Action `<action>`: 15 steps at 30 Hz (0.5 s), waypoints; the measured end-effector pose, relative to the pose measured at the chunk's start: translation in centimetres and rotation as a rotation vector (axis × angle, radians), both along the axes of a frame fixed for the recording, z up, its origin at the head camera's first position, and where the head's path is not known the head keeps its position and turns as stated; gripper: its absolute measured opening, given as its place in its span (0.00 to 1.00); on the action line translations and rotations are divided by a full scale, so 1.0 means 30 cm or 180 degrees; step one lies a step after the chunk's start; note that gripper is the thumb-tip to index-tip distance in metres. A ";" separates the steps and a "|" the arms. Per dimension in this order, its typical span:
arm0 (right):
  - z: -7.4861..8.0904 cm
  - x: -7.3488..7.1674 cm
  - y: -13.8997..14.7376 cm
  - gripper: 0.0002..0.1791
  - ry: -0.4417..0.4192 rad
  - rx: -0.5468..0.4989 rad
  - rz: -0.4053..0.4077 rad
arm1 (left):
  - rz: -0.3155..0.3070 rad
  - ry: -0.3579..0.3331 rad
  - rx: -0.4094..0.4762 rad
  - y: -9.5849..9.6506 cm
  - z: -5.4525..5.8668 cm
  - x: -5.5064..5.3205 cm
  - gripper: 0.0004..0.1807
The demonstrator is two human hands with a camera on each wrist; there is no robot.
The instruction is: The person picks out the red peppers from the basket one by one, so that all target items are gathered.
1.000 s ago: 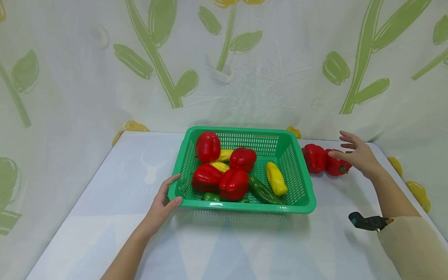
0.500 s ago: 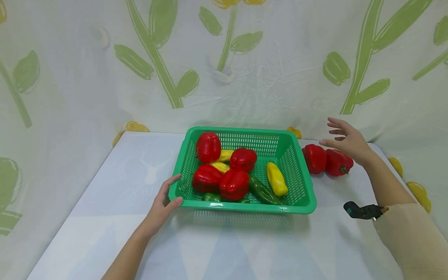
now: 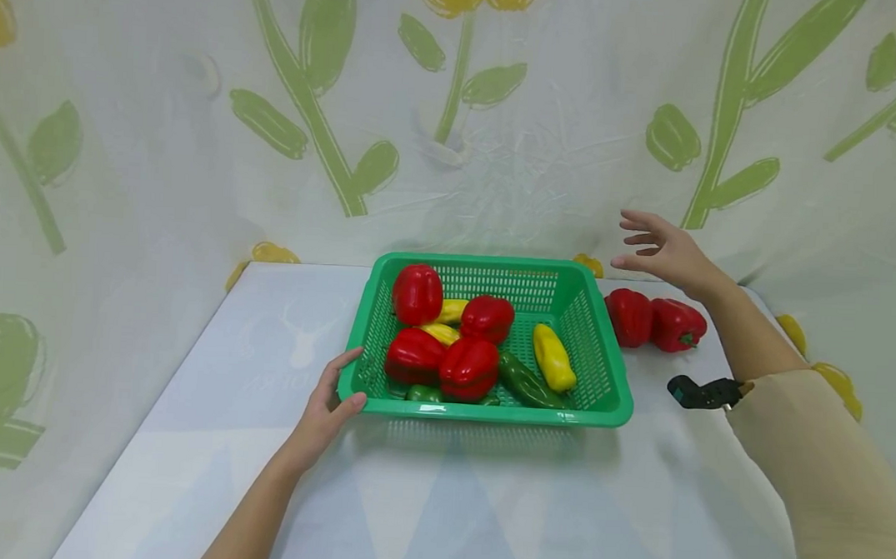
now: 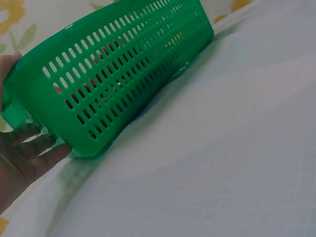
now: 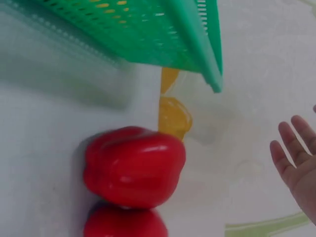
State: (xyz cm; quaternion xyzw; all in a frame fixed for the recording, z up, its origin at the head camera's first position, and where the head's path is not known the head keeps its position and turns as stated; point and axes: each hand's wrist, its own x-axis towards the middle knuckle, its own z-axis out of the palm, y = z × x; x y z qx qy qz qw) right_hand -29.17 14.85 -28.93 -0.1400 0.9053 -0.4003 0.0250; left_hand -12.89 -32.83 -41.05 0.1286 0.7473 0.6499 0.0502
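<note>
Head camera up, I see the left hand (image 3: 324, 412) at the near left corner of the green basket (image 3: 480, 413), palm inward, thumb hooked over the front rim and fingers round the left side. My left wrist view agrees: fingertips lie against the corner below the rim, so that hand is gripping the basket. Its forearm slants up from the bottom edge.

The right hand (image 3: 667, 256) hangs in the air with nothing in it, fingers apart and gently bent, thumb held away below them, all pointing left. Its forearm rises from a beige sleeve (image 3: 809, 445), a small black device (image 3: 702, 394) at the cuff. Beneath the wrist, two red bell peppers (image 3: 628, 318) lie side by side on the table (image 3: 438, 496), just beyond the basket's right wall (from the right wrist camera, the fingers look well apart from both).

Inside the basket, four red peppers (image 3: 417, 295) crowd the left and middle, over yellow and green ones; a yellow pepper (image 3: 553, 357) lies to the right, beside a long green pepper (image 3: 526, 381).
</note>
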 end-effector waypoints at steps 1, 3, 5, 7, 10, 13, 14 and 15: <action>0.006 -0.006 -0.010 0.47 0.0002 -0.0030 0.0015 | -0.0007 -0.0010 0.0001 0.000 -0.001 0.000 0.33; 0.019 -0.017 -0.032 0.46 0.0035 -0.0071 0.0049 | -0.0015 -0.0022 0.0000 0.000 -0.003 -0.002 0.33; 0.032 -0.027 -0.055 0.45 0.0067 -0.0133 0.0095 | -0.0020 -0.0031 0.0006 -0.001 -0.004 -0.003 0.33; 0.044 -0.034 -0.080 0.44 0.0099 -0.0190 0.0157 | -0.0023 -0.0034 0.0005 -0.002 -0.004 -0.004 0.33; 0.056 -0.046 -0.118 0.43 0.0140 -0.0225 0.0246 | -0.0037 -0.0052 0.0018 -0.003 -0.002 -0.003 0.34; 0.062 -0.060 -0.152 0.44 0.0165 -0.0243 0.0301 | -0.0054 -0.0066 0.0022 -0.004 0.000 -0.002 0.34; 0.063 -0.065 -0.162 0.43 0.0162 -0.0261 0.0320 | -0.0057 -0.0064 0.0020 -0.004 0.000 -0.002 0.34; 0.064 -0.070 -0.173 0.43 0.0157 -0.0283 0.0346 | -0.0063 -0.0061 0.0014 -0.005 0.000 -0.002 0.34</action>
